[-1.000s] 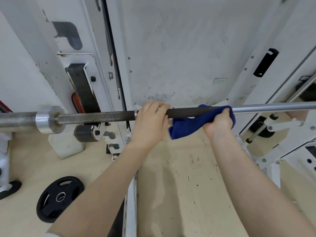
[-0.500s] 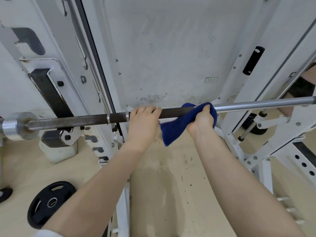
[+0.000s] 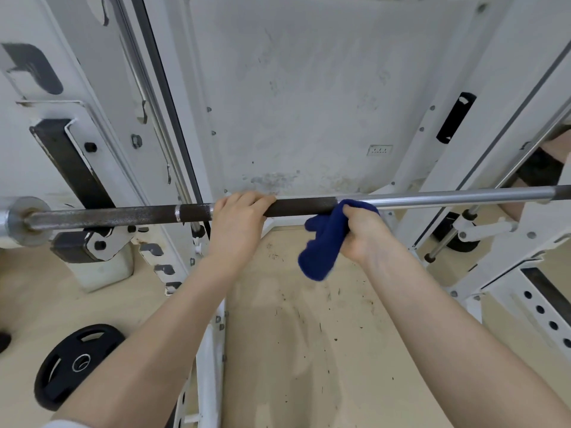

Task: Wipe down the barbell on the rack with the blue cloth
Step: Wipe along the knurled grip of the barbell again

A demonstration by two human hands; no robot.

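The barbell lies across the white rack, dark and knurled on the left, shiny steel on the right. My left hand grips the dark part from above, fingers curled over the bar. Just to its right, my right hand holds the blue cloth wrapped round the bar where dark meets shiny. Most of the cloth hangs down below the bar between my hands. The bar's left collar sits outside the rack hook.
White rack uprights with holes stand left and right. A black weight plate lies on the beige floor at lower left. A scuffed white wall is behind the bar. A second thin steel rod runs at right.
My right hand and the cloth have slid right along the bar, away from my left hand, and more cloth hangs loose. The view has shifted slightly.
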